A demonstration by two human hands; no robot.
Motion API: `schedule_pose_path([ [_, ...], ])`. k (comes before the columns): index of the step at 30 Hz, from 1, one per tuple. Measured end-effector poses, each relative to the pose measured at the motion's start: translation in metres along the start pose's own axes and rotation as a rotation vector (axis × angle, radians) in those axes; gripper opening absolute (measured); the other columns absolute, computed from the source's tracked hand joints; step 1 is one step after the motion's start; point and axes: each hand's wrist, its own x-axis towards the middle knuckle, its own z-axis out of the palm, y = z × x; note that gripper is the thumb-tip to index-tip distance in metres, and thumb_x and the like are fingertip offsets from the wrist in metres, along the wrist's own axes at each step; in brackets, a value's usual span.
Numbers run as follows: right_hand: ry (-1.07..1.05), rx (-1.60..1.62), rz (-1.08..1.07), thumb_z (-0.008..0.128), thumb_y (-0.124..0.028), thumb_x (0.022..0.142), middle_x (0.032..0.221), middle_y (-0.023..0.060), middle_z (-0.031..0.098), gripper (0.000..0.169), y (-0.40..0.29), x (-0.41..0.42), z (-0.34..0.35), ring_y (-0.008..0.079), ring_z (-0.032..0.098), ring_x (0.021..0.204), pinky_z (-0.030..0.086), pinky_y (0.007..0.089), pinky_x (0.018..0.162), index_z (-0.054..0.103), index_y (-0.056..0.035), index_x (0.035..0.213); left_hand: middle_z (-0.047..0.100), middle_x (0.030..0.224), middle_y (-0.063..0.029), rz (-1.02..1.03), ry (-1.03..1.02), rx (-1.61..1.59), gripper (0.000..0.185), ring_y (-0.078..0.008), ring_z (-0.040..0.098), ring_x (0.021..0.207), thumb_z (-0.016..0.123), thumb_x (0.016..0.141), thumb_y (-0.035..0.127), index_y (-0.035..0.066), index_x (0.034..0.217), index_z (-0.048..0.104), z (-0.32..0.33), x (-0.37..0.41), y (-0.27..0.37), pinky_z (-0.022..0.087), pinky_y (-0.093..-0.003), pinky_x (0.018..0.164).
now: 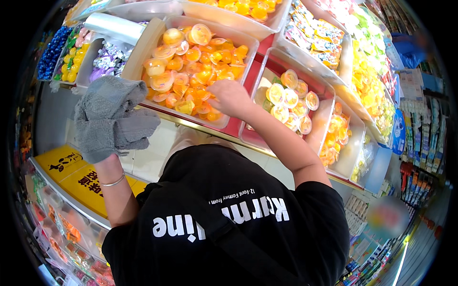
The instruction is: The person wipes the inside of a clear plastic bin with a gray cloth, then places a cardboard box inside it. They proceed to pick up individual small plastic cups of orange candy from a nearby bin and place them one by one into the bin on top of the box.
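Observation:
My left hand [107, 153] is mostly hidden under a bunched grey cloth [98, 118], held up left of the clear plastic bin [252, 53] of orange jelly cups [193, 71]. Over the lower right part of that bin is my right hand [229, 97], its bent fingers down at the jelly cups; whether it grips one cannot be made out. Beside my right forearm stands another clear bin [263, 68] with pale-lidded jelly cups [286, 100].
Bins of wrapped sweets [323, 39] rise at the upper right. A rolled plastic film [114, 28] lies at the upper left. The display's gold front edge [214, 133] runs before my body. Behind on the left is another candy display with a yellow panel [82, 175].

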Motion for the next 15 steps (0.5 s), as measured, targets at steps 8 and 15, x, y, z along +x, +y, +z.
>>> schedule_pose_path([
  [8, 0.036, 0.066, 0.015, 0.060, -0.030, 0.071, 0.108, 0.0133, 0.045, 0.054, -0.050, 0.112, 0.041, 0.0285, 0.048, 0.098, 0.040, 0.0409, 0.081, 0.042, -0.0082, 0.117, 0.048, 0.113, -0.0125, -0.060, -0.004, -0.171, 0.039, -0.0217, 0.047, 0.102, 0.052, 0.080, 0.012, -0.001, 0.116, 0.042, -0.008, 0.010, 0.010, 0.038, -0.0325, 0.090],
  [15, -0.040, 0.453, 0.241, 0.061, -0.028, 0.071, 0.104, 0.0125, 0.051, 0.063, -0.053, 0.117, 0.064, 0.0273, 0.052, 0.094, 0.041, 0.0377, 0.081, 0.036, -0.0089, 0.125, 0.047, 0.114, -0.0108, -0.063, 0.007, -0.094, 0.041, -0.0214, 0.046, 0.103, 0.053, 0.078, 0.012, 0.001, 0.116, 0.042, -0.018, 0.012, 0.013, 0.035, -0.0327, 0.093],
])
